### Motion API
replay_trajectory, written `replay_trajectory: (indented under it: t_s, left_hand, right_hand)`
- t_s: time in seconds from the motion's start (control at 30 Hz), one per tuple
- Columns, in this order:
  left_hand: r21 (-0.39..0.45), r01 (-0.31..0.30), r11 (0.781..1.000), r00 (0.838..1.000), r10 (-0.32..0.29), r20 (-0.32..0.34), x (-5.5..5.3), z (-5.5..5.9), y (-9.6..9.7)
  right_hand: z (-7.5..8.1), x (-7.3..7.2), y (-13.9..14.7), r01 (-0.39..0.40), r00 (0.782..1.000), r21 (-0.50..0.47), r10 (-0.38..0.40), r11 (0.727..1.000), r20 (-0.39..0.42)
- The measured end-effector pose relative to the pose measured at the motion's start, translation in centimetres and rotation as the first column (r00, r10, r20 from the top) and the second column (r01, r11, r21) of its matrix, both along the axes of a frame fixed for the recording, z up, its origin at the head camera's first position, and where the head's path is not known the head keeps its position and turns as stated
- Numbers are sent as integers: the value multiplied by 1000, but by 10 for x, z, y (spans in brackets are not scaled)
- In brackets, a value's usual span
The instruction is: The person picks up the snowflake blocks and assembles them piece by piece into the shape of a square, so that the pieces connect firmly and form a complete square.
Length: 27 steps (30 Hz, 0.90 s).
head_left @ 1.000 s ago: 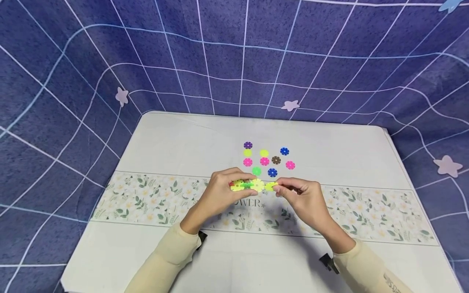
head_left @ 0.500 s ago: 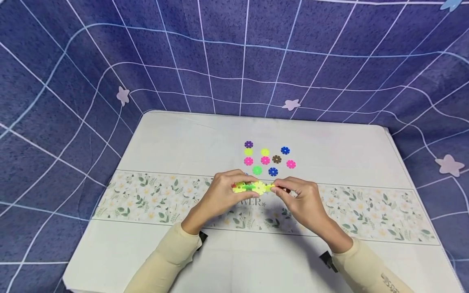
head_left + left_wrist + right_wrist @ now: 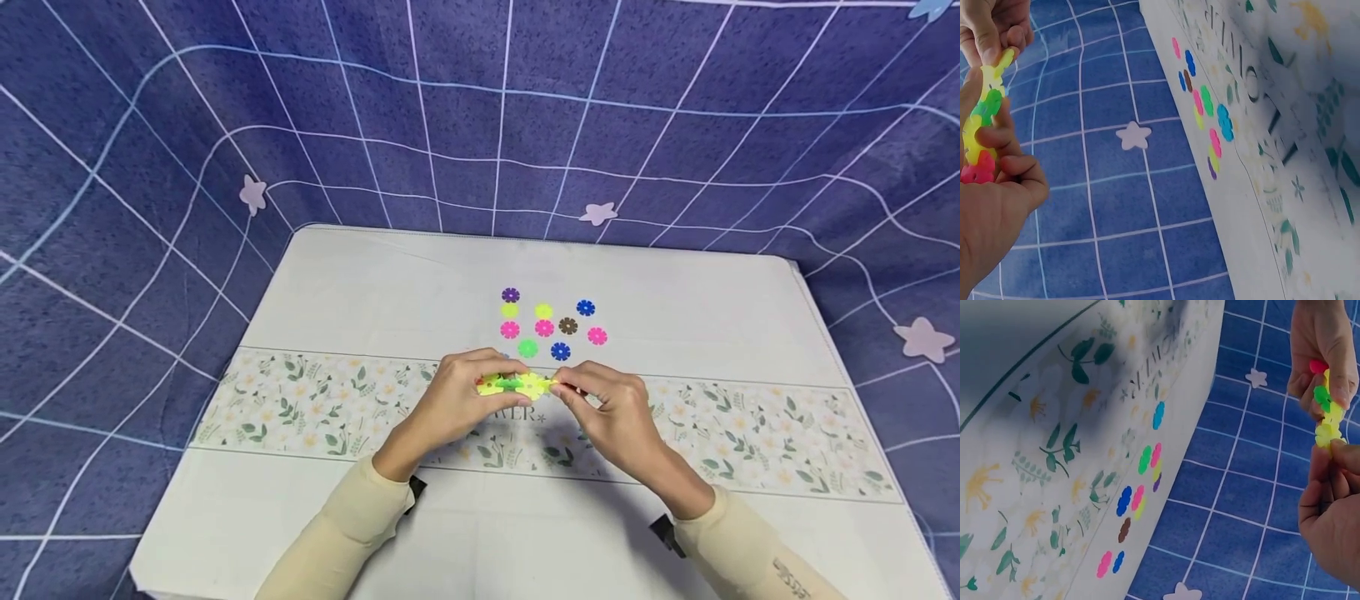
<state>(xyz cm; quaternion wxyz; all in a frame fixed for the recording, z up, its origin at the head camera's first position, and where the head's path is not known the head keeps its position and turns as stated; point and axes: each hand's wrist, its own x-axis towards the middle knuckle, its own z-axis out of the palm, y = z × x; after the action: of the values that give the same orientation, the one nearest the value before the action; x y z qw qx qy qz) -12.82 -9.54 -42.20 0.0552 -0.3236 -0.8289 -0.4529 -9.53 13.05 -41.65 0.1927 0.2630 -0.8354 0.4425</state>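
My left hand [image 3: 457, 392] grips a short chain of interlocking snowflake discs [image 3: 491, 386] between thumb and fingers, above the printed band of the table. In the left wrist view the chain has a red disc [image 3: 979, 170] at its near end, then yellow, a green disc [image 3: 986, 109] and yellow again. My right hand [image 3: 615, 408] pinches a yellow snowflake disc [image 3: 1005, 62] at the chain's far end, edge-on in the head view and right at the notched rim of the last yellow one. The right wrist view shows both hands' fingertips close together around the chain [image 3: 1329, 432].
Loose snowflake discs lie on the white table [image 3: 375, 283] beyond the hands: purple [image 3: 511, 295], brown [image 3: 567, 326], green [image 3: 528, 348], and several pink, yellow and blue ones. A light blue disc [image 3: 1225, 122] lies there too. Blue grid-patterned cloth [image 3: 450, 117] surrounds the table's back and sides.
My right hand has shifted slightly left, bringing its yellow disc against the chain; that disc has turned from face-up to edge-on. My left hand has stayed almost in place.
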Motion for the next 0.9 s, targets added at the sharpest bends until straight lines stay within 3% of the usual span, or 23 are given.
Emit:
replay_trajectory:
  t_s: [0.13,0.3,0.47,0.57,0.7,0.9]
  left_hand:
    - [-32,-41,999,998,42,36,2,-3,-7]
    - [-68,-64,996,997,66,34,2,-4,-13]
    - [-163,-57,985,998,56,-12,1,0,-21]
    - [-199,-21,980,999,26,23,0,2,-22]
    - [-154,2,988,996,12,89,0,1,-21]
    - [-45,-71,996,991,75,113,0,-5,-20]
  right_hand:
    - [-3,-2,-6,-19,999,9,19,1000,35]
    - [-3,-8,-12,-38,998,32,37,999,48]
    - [-1,-13,-16,-76,996,61,72,995,58]
    - [1,-15,-18,-90,995,84,86,992,52]
    - [4,-17,-20,-89,995,96,83,991,63]
    - [8,-21,-25,-101,991,95,92,990,93]
